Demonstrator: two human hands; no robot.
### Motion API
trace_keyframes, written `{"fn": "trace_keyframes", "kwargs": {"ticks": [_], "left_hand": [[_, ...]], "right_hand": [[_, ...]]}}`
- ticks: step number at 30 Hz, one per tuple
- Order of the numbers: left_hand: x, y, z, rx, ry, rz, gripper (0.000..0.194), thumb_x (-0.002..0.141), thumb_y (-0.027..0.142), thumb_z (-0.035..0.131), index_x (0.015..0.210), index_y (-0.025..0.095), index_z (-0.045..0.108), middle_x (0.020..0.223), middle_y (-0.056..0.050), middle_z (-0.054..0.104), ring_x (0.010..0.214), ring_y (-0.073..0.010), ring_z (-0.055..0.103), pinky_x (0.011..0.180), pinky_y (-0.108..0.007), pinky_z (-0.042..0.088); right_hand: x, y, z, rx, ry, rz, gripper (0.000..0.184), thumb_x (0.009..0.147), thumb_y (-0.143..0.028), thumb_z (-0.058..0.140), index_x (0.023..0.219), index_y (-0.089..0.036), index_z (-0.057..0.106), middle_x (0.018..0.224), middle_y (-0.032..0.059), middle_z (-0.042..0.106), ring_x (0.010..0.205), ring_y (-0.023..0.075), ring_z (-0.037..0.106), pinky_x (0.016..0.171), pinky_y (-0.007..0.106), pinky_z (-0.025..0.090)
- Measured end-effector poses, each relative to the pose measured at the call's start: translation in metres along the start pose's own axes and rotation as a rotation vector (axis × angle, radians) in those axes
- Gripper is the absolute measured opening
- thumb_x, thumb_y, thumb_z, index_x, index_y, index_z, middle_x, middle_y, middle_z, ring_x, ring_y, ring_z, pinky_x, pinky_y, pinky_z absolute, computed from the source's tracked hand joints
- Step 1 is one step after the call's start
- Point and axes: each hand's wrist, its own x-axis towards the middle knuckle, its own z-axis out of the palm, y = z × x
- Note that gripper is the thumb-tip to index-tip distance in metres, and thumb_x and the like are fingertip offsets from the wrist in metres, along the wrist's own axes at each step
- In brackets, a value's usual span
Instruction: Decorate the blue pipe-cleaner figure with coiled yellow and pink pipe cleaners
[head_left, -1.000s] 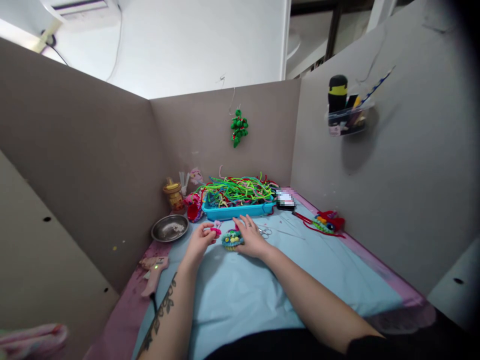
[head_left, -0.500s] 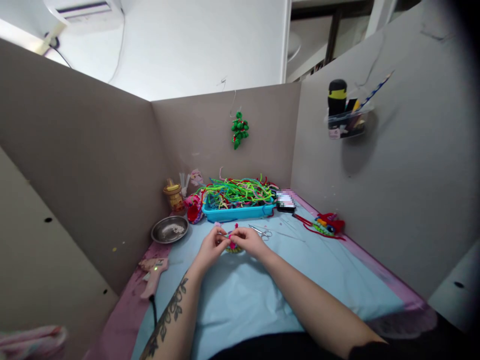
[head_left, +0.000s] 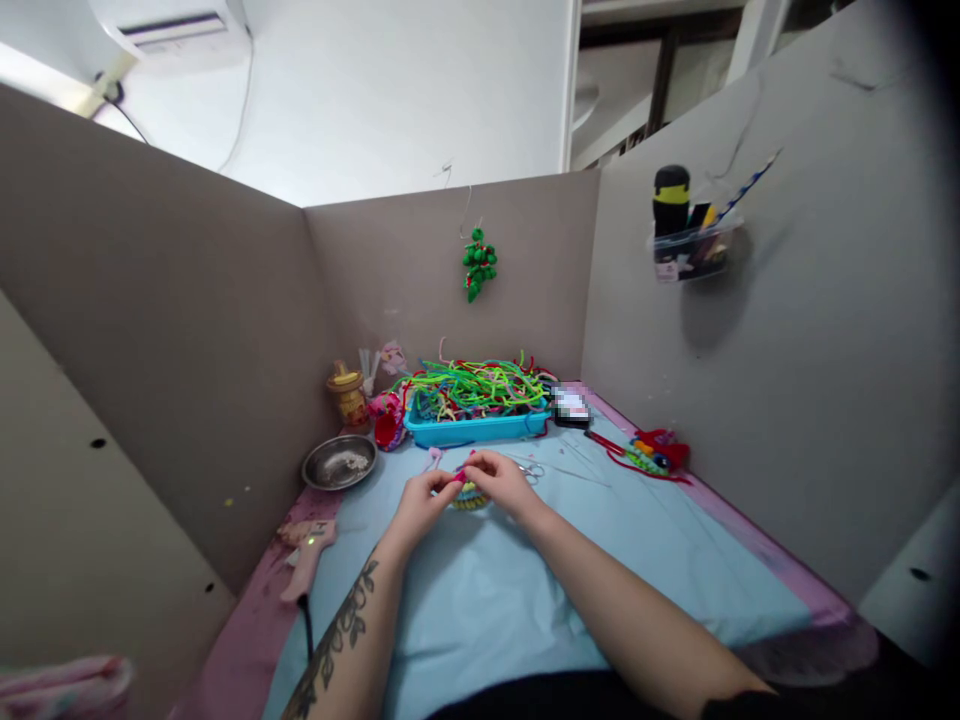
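My left hand (head_left: 424, 502) and my right hand (head_left: 504, 484) meet over the middle of the blue-covered table, thumbs and fingertips pinched together. Between them is a small bright pink yarn piece (head_left: 460, 478), gripped from both sides and partly covered by my fingers. Just under the fingertips sits a small round yarn piece (head_left: 471, 498) in yellow-green and light blue stripes. Beyond my right hand lie scissors (head_left: 534, 471), partly hidden by it. A small pale pink piece (head_left: 433, 457) rests on the cloth behind my left hand.
A blue tray (head_left: 476, 432) heaped with coloured yarn strands stands at the back. To the left are a metal bowl (head_left: 319, 474) with small white bits and a pink glue gun (head_left: 306, 565) with a cord. A red and green yarn piece (head_left: 656, 452) lies right. Grey partitions (head_left: 450, 320) enclose the table.
My fingers have shifted a little around the pink yarn, and less of it shows. More of the striped piece is visible below. My right hand now covers more of the scissors.
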Motion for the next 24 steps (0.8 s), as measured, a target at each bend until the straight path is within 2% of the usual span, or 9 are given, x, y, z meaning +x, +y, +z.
{"fn": "trace_keyframes", "kwargs": {"ticks": [3,7,11,20,24], "left_hand": [[0.0,0.0,0.0,-0.011,-0.014,0.008,0.03,0.073,0.04,0.058,0.077,0.012,0.069,0.07,-0.005,0.068,0.064,-0.0156,0.057,0.061,-0.024,0.042],[0.0,-0.003,0.001,-0.038,-0.02,0.007,0.031,0.071,0.04,0.062,0.083,0.012,0.069,0.074,-0.006,0.069,0.066,-0.0158,0.057,0.063,-0.025,0.043],[0.0,-0.004,0.003,-0.033,-0.013,0.009,0.032,0.074,0.041,0.058,0.075,0.011,0.068,0.067,-0.004,0.065,0.062,-0.0142,0.054,0.059,-0.024,0.04],[0.0,0.003,0.011,-0.129,0.064,-0.04,0.03,0.071,0.041,0.058,0.061,0.012,0.06,0.053,0.003,0.05,0.053,-0.0099,0.042,0.052,-0.021,0.033],[0.0,0.003,0.013,-0.17,0.09,-0.06,0.03,0.069,0.04,0.059,0.058,0.013,0.058,0.051,0.004,0.048,0.052,-0.0094,0.04,0.052,-0.021,0.031]], "right_hand": [[-0.001,-0.003,-0.002,-0.14,0.037,-0.089,0.014,0.07,-0.029,0.059,0.067,-0.015,0.061,0.063,0.0,0.06,0.061,0.013,0.054,0.059,0.024,0.043],[-0.001,-0.002,-0.002,-0.211,0.063,-0.106,0.014,0.072,-0.027,0.055,0.065,-0.015,0.059,0.06,-0.0012,0.057,0.059,0.0123,0.051,0.057,0.022,0.04],[-0.001,0.002,-0.001,-0.261,0.064,-0.142,0.014,0.075,-0.026,0.053,0.067,-0.016,0.057,0.061,-0.0016,0.056,0.06,0.0123,0.05,0.058,0.022,0.039],[-0.007,0.003,0.005,-0.563,0.196,-0.408,0.013,0.082,-0.02,0.048,0.07,-0.019,0.054,0.071,0.0012,0.055,0.073,0.0157,0.052,0.068,0.026,0.039],[-0.007,0.006,0.009,-0.695,0.247,-0.497,0.014,0.084,-0.018,0.045,0.074,-0.019,0.054,0.074,0.0035,0.055,0.075,0.0173,0.053,0.07,0.027,0.04]]}}
